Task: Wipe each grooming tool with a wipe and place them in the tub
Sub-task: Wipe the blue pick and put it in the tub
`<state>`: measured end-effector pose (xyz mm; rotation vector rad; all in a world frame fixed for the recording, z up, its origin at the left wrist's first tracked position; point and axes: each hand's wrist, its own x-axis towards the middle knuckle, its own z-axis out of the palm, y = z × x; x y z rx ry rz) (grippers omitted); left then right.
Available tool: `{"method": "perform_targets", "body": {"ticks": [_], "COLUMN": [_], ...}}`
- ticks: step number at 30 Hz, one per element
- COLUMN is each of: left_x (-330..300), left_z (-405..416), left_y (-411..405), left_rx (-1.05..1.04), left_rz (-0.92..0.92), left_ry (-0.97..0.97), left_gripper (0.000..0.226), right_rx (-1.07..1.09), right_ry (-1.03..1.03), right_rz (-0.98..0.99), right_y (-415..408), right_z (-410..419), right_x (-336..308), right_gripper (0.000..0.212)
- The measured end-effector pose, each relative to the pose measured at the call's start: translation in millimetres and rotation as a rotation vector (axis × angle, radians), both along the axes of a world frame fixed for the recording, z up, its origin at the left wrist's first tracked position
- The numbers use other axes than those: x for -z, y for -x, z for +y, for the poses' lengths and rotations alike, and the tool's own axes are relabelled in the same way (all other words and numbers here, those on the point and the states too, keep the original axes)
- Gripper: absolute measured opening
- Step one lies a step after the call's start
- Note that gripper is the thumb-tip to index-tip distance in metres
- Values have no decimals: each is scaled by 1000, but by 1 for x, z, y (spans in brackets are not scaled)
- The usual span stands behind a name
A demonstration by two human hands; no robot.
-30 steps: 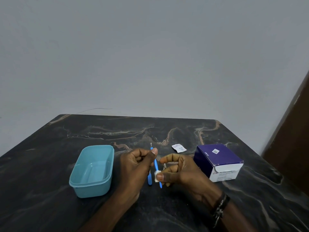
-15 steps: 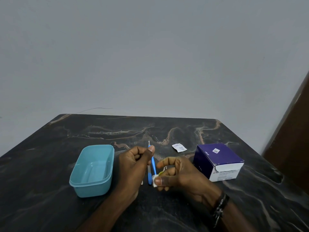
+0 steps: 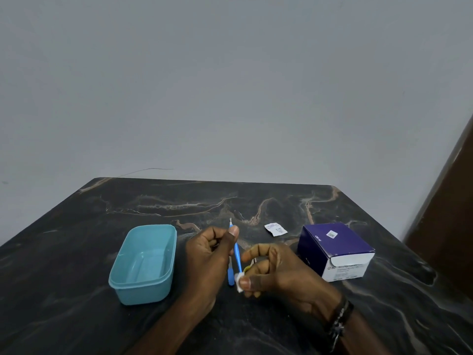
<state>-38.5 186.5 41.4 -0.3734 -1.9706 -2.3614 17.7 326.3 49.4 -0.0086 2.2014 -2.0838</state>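
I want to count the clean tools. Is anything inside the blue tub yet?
Empty. The tub shows only its bare blue floor; the blue tool is in the left hand.

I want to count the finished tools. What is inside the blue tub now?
The blue tub shows only its bare floor; no tool lies in it. The near wall hides a thin strip of the floor. The left hand holds the blue tool outside it.

Glossy marbled table point(image 3: 256, 201), smooth plastic tub point(image 3: 143, 265), cardboard box point(image 3: 335, 244).
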Motion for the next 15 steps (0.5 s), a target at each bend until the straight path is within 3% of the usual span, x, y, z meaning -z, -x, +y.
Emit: {"method": "perform_targets", "body": {"ticks": [4,9,11,15], "left_x": [-10,-43,-60,-85], "left_z": [-4,-20,-36,-75], "left_y": [2,0,4,21], "left_rx": [-99,-137,-173,-326], "left_rz": [-26,2,78,311], "left_ry": [-92,-144,-32,371], "left_gripper": [26,26,25,27], "right_rx": [-90,-1,28,63], "right_ry": [-28,-4,10,36], "right_rz": [3,19,46,66], "right_y": [-3,1,2,4], "right_z": [0,4,6,7], "right_x": [-3,-6,-5,-1], "right_gripper": [38,46,46,60]}}
